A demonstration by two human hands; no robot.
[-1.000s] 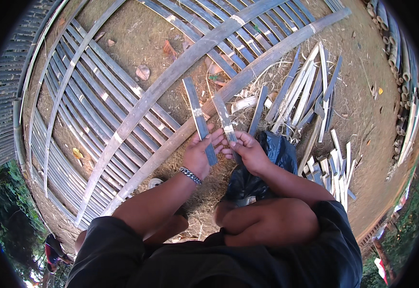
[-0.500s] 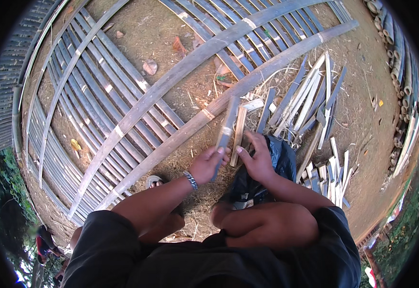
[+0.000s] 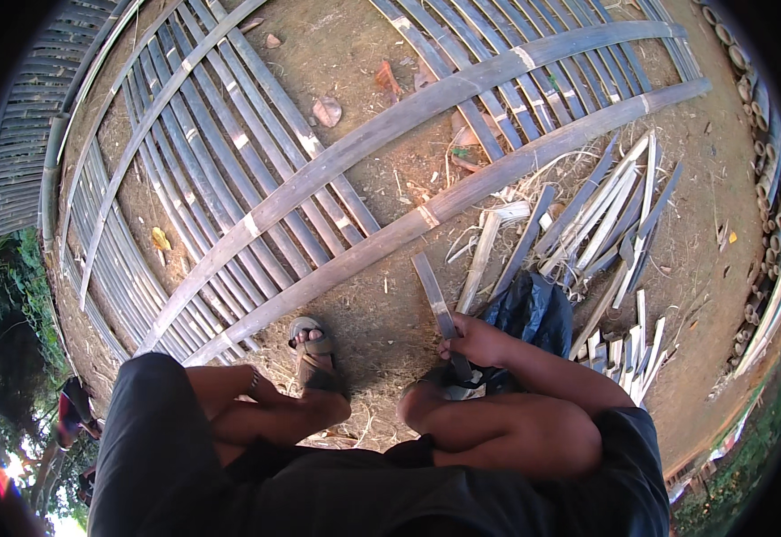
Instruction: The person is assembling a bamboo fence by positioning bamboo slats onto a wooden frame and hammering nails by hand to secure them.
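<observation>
My right hand (image 3: 475, 343) is closed around a short dark bamboo strip (image 3: 430, 285), gripping its lower half above my right foot. The strip tilts, its upper end pointing away to the left. My left hand (image 3: 265, 390) is low at the left, against my bent left leg; its fingers are mostly hidden, and a pale ring-like band shows on it. Beyond my right hand a pale split bamboo piece (image 3: 480, 261) lies on the ground, beside another dark strip (image 3: 523, 240). A black plastic bag (image 3: 534, 313) is bunched just right of my right hand.
Long curved bamboo rails (image 3: 346, 259) with crossing slats (image 3: 229, 134) spread over the ground ahead. Piles of split strips (image 3: 592, 219) and short pieces (image 3: 632, 353) lie at the right. Bamboo poles (image 3: 771, 170) are stacked at the far right. My sandalled left foot (image 3: 310, 345) stands near the rail.
The dark strip has passed from my left hand to my right. My left hand has drawn back toward my left leg. The pale split piece is out of my right hand.
</observation>
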